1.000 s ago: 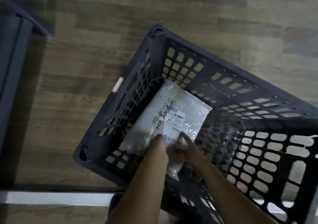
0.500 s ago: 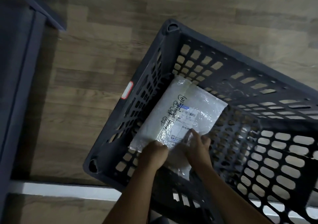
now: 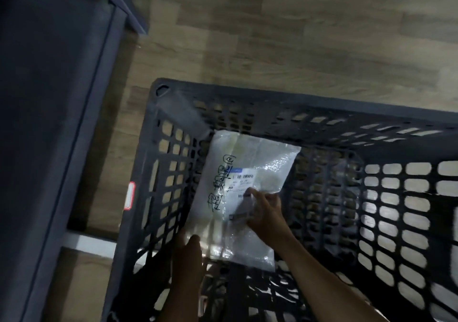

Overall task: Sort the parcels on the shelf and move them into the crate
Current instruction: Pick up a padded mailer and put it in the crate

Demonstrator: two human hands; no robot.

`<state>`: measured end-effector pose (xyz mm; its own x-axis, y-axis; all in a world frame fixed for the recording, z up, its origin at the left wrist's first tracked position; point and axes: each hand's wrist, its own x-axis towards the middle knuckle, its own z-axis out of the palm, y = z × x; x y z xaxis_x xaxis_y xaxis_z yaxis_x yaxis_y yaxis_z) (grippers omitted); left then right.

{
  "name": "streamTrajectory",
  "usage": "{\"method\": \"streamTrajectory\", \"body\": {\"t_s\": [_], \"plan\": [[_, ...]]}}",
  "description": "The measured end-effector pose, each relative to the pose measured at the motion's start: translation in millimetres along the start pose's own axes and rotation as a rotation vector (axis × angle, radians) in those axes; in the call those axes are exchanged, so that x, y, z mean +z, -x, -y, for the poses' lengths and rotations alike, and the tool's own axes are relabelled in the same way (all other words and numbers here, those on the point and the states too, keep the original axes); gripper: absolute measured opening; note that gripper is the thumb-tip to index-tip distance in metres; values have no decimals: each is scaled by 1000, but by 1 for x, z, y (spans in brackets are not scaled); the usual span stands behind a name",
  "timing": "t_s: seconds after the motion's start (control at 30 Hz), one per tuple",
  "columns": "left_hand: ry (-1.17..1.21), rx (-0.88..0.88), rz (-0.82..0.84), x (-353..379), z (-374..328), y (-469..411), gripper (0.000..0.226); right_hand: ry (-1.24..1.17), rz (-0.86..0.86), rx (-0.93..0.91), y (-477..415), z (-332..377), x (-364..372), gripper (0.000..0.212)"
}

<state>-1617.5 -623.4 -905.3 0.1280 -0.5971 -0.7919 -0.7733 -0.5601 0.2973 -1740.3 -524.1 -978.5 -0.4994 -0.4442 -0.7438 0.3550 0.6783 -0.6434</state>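
Shelving (image 3: 49, 123) of dark metal stands left of the crate (image 3: 247, 97). Inside the crate, against its left wall, the white parcel (image 3: 250, 158) lies flat. The left hand (image 3: 190, 250) meets the parcel's near edge, but I cannot tell its grip. The right hand (image 3: 266, 212) presses open fingers on the label (image 3: 244, 180). Best to let go gently and lift both hands straight up, clear of the crate's walls.

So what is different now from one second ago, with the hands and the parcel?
The hands have spread apart: the left hand has drawn back to the parcel's near left corner, the right hand rests by its label. The parcel still lies in the crate along its left wall, both hands touching it.
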Motion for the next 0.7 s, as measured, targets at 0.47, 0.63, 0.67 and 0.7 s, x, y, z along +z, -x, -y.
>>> {"method": "streamTrajectory", "body": {"t_s": [0.47,0.63,0.67,0.7], "plan": [[-428,237,243,31,-26,-60,112,150,-177,119,-30,48,8,106],[-511,158,49,35,-2,-35,89,558,86,-237,-25,51,24,112],[-501,178,30,35,4,-36,89,622,103,-236,-22,52,30,111],[-527,209,-5,35,5,-36,89,684,97,-234,-22,51,33,109]]}}
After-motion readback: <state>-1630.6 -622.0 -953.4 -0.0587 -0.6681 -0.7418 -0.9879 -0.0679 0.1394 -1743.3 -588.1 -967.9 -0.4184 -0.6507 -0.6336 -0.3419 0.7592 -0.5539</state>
